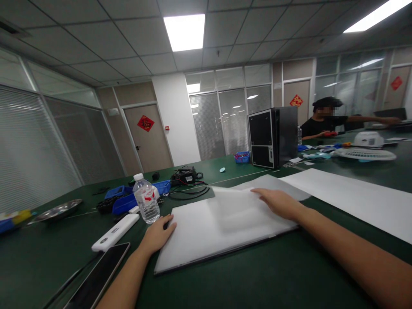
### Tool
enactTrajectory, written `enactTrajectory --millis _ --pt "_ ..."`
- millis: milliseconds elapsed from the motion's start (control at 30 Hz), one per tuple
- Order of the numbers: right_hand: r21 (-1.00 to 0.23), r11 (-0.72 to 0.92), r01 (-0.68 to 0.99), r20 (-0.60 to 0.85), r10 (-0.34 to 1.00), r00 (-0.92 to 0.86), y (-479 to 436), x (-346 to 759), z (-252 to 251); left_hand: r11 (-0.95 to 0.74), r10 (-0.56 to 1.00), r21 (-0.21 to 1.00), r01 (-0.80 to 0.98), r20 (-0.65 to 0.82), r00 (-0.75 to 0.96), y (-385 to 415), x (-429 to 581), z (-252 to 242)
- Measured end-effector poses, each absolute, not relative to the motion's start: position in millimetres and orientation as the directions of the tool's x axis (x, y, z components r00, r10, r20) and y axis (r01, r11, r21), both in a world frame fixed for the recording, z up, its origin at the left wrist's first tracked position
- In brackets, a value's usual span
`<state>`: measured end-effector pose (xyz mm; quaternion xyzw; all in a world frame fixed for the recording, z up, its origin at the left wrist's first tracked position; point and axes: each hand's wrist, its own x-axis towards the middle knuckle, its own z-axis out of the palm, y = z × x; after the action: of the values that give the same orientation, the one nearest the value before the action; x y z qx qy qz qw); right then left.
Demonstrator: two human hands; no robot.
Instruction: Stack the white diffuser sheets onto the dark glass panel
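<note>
A flat panel covered by a white translucent sheet [206, 231] lies on the green table [257, 279] in front of me. My left hand [157, 235] rests at the panel's left edge, fingers curled loosely against it. My right hand [279, 202] lies flat on top of the sheet near its far right corner, fingers stretched out. Under the right hand the sheet looks folded or doubled, with a loose flap [267, 185] extending behind it.
A water bottle [146, 199], a white oblong device [115, 232] and a dark phone [96, 279] lie to the left. Blue bins [128, 199], a metal dish [58, 210] and cables [186, 180] sit behind. A black computer case [273, 136], large white sheet [354, 197] and another person [325, 122] are at the right.
</note>
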<state>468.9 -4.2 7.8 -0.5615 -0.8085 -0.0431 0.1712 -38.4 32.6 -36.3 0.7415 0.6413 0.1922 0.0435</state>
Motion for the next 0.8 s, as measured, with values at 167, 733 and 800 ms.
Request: enactTrajectory --millis 167,733,800 --pt "-0.122 0.66 0.741 0.235 0.745 -0.624 -30.4 399.8 5.0 -0.183 0.962 0.306 0.934 0.251 0.106 32.1 -39.0 -37.2" --pt "-0.144 0.564 0.813 0.268 0.813 -0.517 -13.4 436.4 4.3 -0.169 0.973 0.303 0.938 0.204 0.109 27.4 -36.4 -32.9" --pt "-0.144 0.579 0.803 0.261 0.805 -0.533 -15.7 433.9 5.7 -0.166 0.973 0.298 0.94 0.202 0.107 26.8 -35.8 -32.0"
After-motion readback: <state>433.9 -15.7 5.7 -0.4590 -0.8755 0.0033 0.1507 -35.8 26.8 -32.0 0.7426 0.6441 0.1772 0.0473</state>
